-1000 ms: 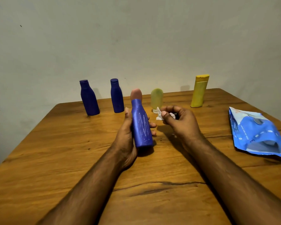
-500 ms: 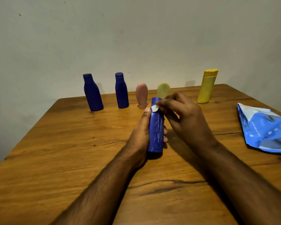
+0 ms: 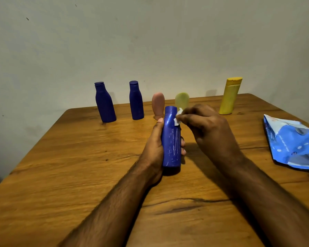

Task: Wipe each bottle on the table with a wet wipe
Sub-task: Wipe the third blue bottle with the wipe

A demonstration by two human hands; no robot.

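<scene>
My left hand (image 3: 154, 148) grips a blue bottle (image 3: 171, 139) around its body, held above the middle of the wooden table (image 3: 78, 166), cap end pointing away from me. My right hand (image 3: 207, 127) pinches a small white wet wipe (image 3: 178, 119) against the bottle's neck on its right side. Along the far edge stand two dark blue bottles (image 3: 104, 102) (image 3: 136, 100), a pink bottle (image 3: 157, 106), a pale green bottle (image 3: 182, 101) partly behind my right hand, and a yellow bottle (image 3: 230, 96).
A blue wet wipe pack (image 3: 292, 143) lies flat near the table's right edge. A pale wall rises just behind the far edge. A dark crack in the wood runs across the near part of the table.
My right hand brought the wipe from beside the bottle onto its neck. The left hand turned the bottle more upright and kept its grip. The camera view shifted slightly.
</scene>
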